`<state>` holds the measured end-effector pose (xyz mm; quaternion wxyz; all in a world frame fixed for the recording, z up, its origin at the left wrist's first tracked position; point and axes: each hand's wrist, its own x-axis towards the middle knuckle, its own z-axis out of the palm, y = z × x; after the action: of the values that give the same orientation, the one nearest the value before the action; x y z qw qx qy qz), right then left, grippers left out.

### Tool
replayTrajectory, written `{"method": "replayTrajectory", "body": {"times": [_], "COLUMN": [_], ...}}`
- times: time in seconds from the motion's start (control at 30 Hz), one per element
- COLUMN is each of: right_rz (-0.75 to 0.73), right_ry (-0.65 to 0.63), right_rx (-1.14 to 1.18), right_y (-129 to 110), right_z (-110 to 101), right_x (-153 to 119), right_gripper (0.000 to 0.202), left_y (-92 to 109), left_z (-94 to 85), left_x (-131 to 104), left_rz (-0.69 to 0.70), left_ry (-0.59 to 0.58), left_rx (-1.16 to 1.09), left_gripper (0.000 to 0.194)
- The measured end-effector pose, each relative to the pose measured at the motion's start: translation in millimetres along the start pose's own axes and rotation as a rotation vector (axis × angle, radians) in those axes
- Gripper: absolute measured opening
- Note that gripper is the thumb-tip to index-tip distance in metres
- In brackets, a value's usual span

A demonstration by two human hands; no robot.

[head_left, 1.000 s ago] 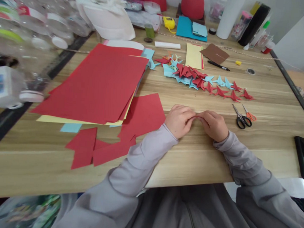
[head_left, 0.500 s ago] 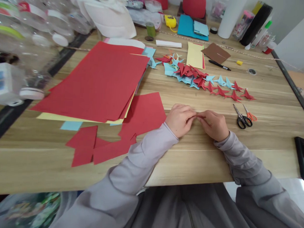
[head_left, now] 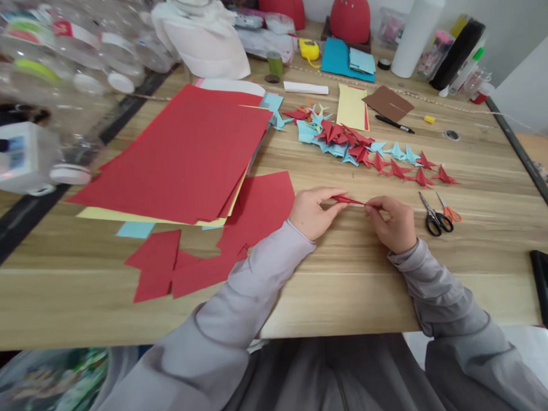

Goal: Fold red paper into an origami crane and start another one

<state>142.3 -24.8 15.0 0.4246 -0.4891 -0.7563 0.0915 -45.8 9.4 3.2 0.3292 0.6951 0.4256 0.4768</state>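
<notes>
Between my two hands stretches a narrow piece of folded red paper [head_left: 348, 200]. My left hand [head_left: 316, 213] pinches its left part between thumb and fingers. The thin right tip sits in the closed fingertips of my right hand [head_left: 392, 223]. Beyond my hands lie folded red paper cranes [head_left: 397, 169] and light blue paper cranes [head_left: 396, 151], several in rows and others heaped to the left. A cut red sheet [head_left: 267, 205] lies just left of my left hand. Black-handled scissors [head_left: 436, 218] and orange-handled scissors [head_left: 449, 208] rest right of my right hand.
A large stack of red paper [head_left: 181, 154] covers the left of the table, with red offcuts [head_left: 200, 272] before it. Clear plastic bottles [head_left: 74, 132] crowd the left edge. A yellow tape measure [head_left: 309, 49], a black pen [head_left: 395, 124] and a brown card [head_left: 388, 103] lie farther back.
My hands have drawn slightly apart, and the folded red paper between them now shows. The whole view has shifted a little; the things on the table lie as before.
</notes>
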Motion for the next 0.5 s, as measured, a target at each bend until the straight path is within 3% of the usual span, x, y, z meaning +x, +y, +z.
{"method": "replayTrajectory", "body": {"times": [0.07,0.17,0.33,0.5], "right_rz": [0.01,-0.021,-0.104,0.067], "right_ry": [-0.029,-0.079,-0.164,-0.148], "right_rx": [0.029,0.064,0.034,0.173], "right_y": [-1.2,-2.7,-3.8,-6.7], "right_z": [0.1,1.8,3.5,1.3], "right_x": [-0.9,-3.0,-3.6,-1.5], "right_gripper": [0.004,0.018,0.011,0.019], "left_y": [0.7,1.0,-0.7,5.7], "left_z": [0.9,3.4,6.3,6.9], "left_x": [-0.4,-1.8,-2.9,-1.3], "left_rz": [-0.049,-0.075,-0.089,-0.292], "left_ry": [-0.029,-0.085,-0.179,-0.173], "left_rx": [-0.05,-0.13,-0.15,-0.373], "left_gripper": [0.014,0.008,0.003,0.017]}}
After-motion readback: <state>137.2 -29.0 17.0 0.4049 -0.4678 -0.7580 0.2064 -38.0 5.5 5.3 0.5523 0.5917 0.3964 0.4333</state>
